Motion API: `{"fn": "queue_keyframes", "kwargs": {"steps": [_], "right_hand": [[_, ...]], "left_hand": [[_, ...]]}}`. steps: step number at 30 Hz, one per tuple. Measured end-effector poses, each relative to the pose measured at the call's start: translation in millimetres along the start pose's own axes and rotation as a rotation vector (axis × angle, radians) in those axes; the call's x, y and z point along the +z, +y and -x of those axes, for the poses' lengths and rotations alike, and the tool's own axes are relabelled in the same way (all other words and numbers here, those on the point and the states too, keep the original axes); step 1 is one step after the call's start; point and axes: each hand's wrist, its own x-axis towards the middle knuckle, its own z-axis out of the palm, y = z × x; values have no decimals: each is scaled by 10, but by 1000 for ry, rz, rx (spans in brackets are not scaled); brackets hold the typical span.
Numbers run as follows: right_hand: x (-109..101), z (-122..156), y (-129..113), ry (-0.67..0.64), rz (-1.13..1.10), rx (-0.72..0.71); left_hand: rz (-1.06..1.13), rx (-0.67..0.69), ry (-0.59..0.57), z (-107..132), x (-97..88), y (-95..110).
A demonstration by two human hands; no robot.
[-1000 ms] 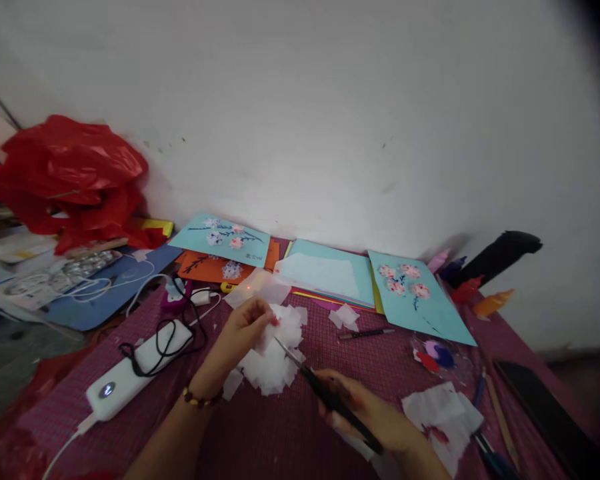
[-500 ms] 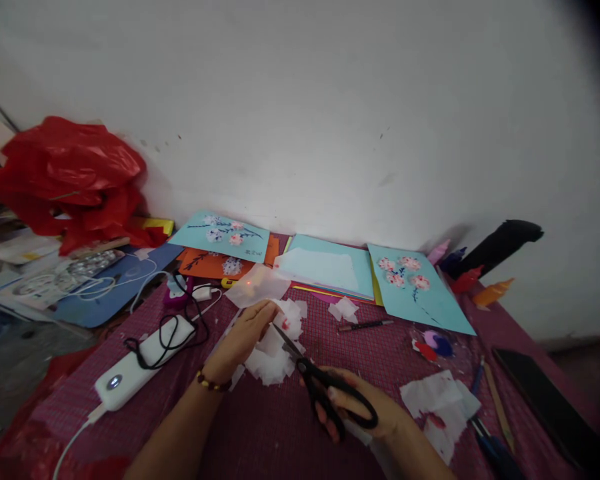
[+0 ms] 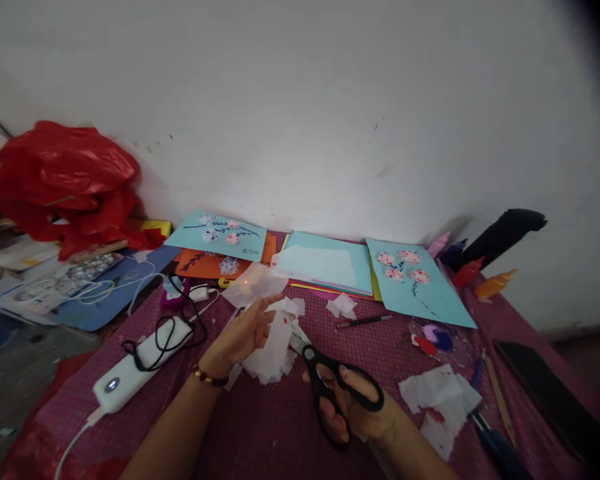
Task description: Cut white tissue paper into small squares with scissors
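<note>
My right hand (image 3: 353, 403) grips black-handled scissors (image 3: 311, 357), with fingers through the handle loops, which are spread apart. The blades point up and left into a piece of thin white tissue paper (image 3: 279, 337) with a red mark; their tips are partly lost against it. My left hand (image 3: 245, 335), with a beaded bracelet at the wrist, is at the left side of this paper. Its index finger stretches out above the paper while the other fingers bend against it; the thumb is hidden. More crumpled tissue lies on the tablecloth (image 3: 260, 427) beneath.
Blue cards with flower pictures (image 3: 220, 235) (image 3: 420, 280) flank a paper stack (image 3: 325, 263) by the wall. A white power bank (image 3: 140, 367) with cables lies left. Right are tissue scraps (image 3: 437, 407), a pencil (image 3: 500, 400), a dark phone-like slab (image 3: 540, 393) and paint tubes (image 3: 495, 285).
My left hand has turned and its index finger has lifted away from the others. The scissors have moved slightly right, and their blades now meet the tissue paper. The view has shifted slightly.
</note>
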Motion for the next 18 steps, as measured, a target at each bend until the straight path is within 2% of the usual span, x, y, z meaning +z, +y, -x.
{"fn": "queue_keyframes", "kwargs": {"steps": [3, 6, 9, 12, 15, 18], "right_hand": [[-26, 22, -39, 31, -21, -16], [-30, 45, -91, 45, -38, -18], [-7, 56, -129, 49, -34, -9], [27, 61, -151, 64, -9, 0], [52, 80, -189, 86, 41, -36], [56, 128, -268, 117, 68, -106]], "left_hand": [[3, -38, -1, 2, -13, -45], [14, -106, -55, -1, -10, -103], [-137, -156, -98, -12, 14, -144], [-323, -157, -105, -33, 36, -168], [-362, -141, -90, -61, 40, -180], [-392, -39, -71, -62, 76, -156]]}}
